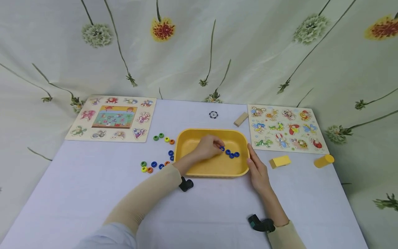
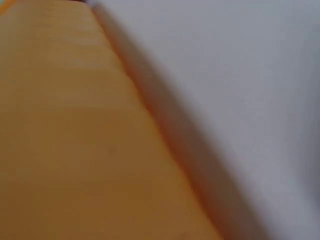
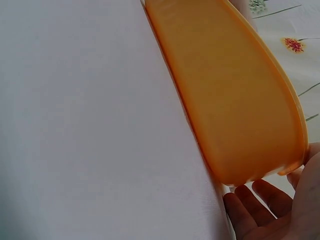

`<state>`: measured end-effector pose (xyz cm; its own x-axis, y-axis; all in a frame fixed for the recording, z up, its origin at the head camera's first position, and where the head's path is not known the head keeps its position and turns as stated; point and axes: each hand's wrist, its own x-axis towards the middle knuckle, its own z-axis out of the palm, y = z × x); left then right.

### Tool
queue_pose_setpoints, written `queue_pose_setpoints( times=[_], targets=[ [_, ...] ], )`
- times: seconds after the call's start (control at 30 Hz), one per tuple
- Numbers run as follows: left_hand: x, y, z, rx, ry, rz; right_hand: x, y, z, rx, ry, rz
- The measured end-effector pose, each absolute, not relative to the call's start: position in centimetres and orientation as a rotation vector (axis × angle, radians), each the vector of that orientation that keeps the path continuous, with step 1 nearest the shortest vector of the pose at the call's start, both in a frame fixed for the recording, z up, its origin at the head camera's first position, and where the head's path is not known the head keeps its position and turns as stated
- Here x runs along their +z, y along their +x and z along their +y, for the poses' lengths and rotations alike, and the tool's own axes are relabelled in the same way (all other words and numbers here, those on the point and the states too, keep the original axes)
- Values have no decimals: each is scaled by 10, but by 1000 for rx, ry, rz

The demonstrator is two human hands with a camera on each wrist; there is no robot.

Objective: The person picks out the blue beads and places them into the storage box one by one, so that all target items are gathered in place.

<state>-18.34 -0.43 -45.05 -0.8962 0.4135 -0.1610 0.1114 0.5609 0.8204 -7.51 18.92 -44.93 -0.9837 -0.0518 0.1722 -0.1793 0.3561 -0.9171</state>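
Observation:
A yellow plastic tray (image 1: 214,171) sits mid-table. My left hand (image 1: 207,148) reaches into it, pinching a blue bead (image 1: 222,148) between its fingertips. Right beside that bead, three more blue beads (image 1: 231,155) lie close together on the tray floor. With fingers along the outside of the right end and the thumb at the rim, my right hand (image 1: 259,173) holds the tray. In the right wrist view its fingers (image 3: 272,200) bend against the tray's end wall. The left wrist view shows just the tray side (image 2: 100,140) and white cloth, blurred.
Left of the tray lie loose beads: green (image 1: 161,135), yellow (image 1: 144,169), orange (image 1: 150,170) and blue (image 1: 153,164). Two picture puzzle boards (image 1: 146,136) (image 1: 253,133) flank the back. A wooden block (image 1: 240,119), poker chip (image 1: 213,114), yellow block (image 1: 280,161) and yellow cylinder (image 1: 324,161) stand around.

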Motion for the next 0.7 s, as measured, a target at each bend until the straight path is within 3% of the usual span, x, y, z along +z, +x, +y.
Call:
queue_pose_setpoints(
  times=[0.43, 0.7],
  targets=[
    [-453, -182, 6, 1150, 543, 2538, -446, -77, 189, 1702, 197, -2503],
    [-414, -128, -8, 1143, 943, 2896, -449, -76, 189, 1689, 191, -2512]
  ],
)
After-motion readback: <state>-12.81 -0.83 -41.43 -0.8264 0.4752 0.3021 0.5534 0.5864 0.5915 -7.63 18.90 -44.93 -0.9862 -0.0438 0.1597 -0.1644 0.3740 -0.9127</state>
